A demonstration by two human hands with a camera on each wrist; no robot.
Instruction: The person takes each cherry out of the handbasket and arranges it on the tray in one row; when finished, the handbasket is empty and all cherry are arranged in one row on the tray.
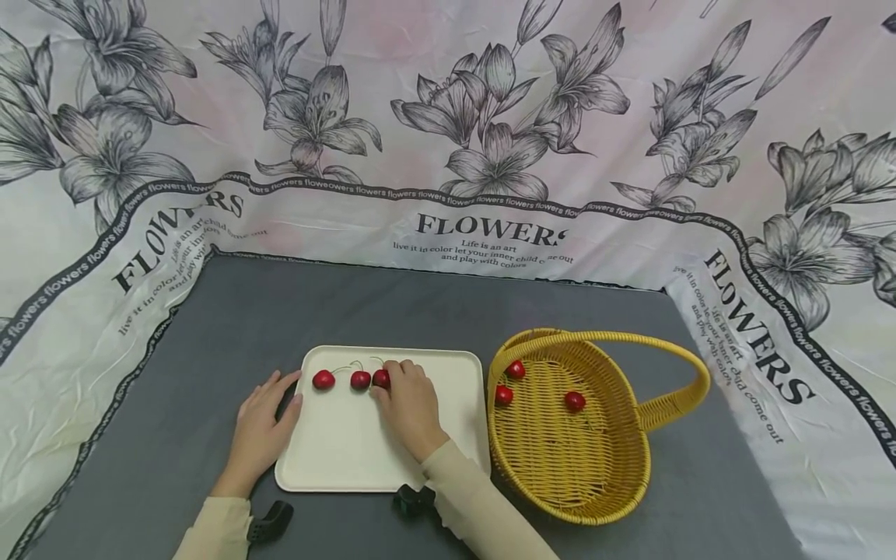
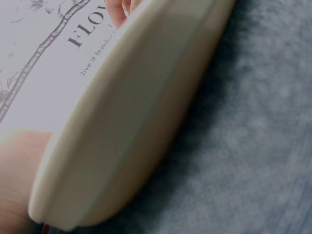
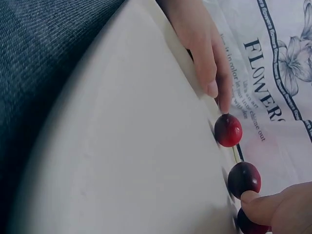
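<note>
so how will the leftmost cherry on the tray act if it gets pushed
The leftmost cherry looks nearly round, so it would probably roll, though its thin stem might make it veer. Its glossy skin suggests it could be slippery when pinched. The raised rim of the tray would likely stop a gentle roll.

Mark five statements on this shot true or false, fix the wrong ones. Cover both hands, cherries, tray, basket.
1. Three round red cherries lie on the rectangular cream tray. True.
2. The right hand is at the leftmost cherry on the tray. False: its fingers are at the rightmost one.
3. The yellow woven basket with an arched handle holds three cherries. True.
4. In the head view, the basket stands left of the tray. False: it stands to the right.
5. The left hand grips a cherry. False: it is at the tray's left edge.
</note>
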